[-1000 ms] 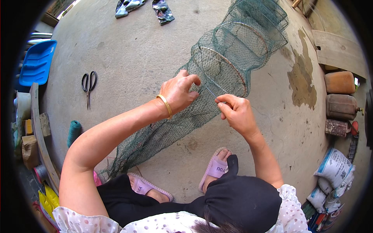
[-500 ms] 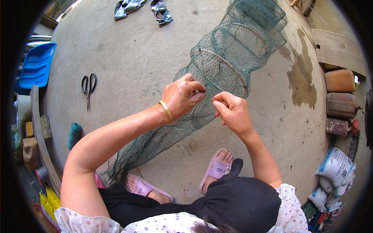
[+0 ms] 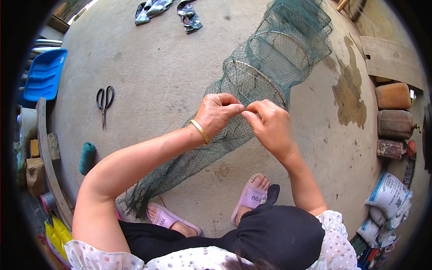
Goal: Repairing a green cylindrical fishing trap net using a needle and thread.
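Observation:
A long green mesh fish trap (image 3: 211, 139), a tube of netting with round hoops, lies slantwise across the concrete floor. Over its middle, just on the near side of a hoop (image 3: 261, 74), my two hands meet fingertip to fingertip. My left hand (image 3: 219, 111), with a gold bangle at the wrist, is closed in a pinch. My right hand (image 3: 270, 126) also pinches, its thumb and forefinger almost touching the left fingertips. Whatever lies between the fingers is too fine to make out. The trap's loose near end (image 3: 135, 198) bunches beside my left foot.
Black-handled scissors (image 3: 105, 105) and a green thread spool (image 3: 87, 157) sit on the floor at left. Farther left are a blue scoop (image 3: 45, 74) and a wooden board (image 3: 47, 157). Jugs (image 3: 394, 123) and white sacks (image 3: 389, 193) line the right side. Camouflage cloth (image 3: 190, 17) lies far off.
My hands have come together: the right moved left and the left shifted slightly right and down, so their fingertips now meet.

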Available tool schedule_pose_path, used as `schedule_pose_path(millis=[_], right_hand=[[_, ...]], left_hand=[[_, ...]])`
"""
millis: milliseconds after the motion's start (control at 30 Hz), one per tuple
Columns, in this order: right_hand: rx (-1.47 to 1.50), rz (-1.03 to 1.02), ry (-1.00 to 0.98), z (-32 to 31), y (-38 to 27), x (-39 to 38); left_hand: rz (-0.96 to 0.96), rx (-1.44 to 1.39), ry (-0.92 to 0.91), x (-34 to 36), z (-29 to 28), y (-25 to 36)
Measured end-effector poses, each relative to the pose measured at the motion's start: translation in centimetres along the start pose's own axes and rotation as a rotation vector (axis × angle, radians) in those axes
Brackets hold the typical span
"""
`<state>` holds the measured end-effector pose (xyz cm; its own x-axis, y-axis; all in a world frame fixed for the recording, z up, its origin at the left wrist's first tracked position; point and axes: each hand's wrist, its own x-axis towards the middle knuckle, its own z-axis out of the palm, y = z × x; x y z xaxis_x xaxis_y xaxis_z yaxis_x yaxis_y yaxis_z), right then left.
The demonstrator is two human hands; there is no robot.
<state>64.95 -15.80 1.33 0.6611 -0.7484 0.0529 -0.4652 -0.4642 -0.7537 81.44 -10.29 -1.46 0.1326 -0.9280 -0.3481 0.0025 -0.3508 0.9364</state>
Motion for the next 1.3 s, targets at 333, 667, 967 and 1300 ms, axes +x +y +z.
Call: schedule_pose_path(millis=[333, 667, 967, 1300], right_hand=[[-0.189, -0.105, -0.073, 0.0, -0.6, 7.3], [1.313, 0.143, -0.668, -7.6, -6.2, 12.2], [-0.803, -0.414, -0.638, -12.6, -11.9, 9.3], [-1.351, -0.491, -0.612, -18.3, -12.4, 6.3]], left_hand=[[0.124, -0.028, 0.043, 0.2, 0.8, 0.4], [0.216, 0.168, 0.007, -3.6, 0.1, 1.2], [-0.326, -0.045, -0.255, -8.0, 4.5, -2.9], [-0.453, -0.614, -0.042, -3.7, 15.3, -5.9]])
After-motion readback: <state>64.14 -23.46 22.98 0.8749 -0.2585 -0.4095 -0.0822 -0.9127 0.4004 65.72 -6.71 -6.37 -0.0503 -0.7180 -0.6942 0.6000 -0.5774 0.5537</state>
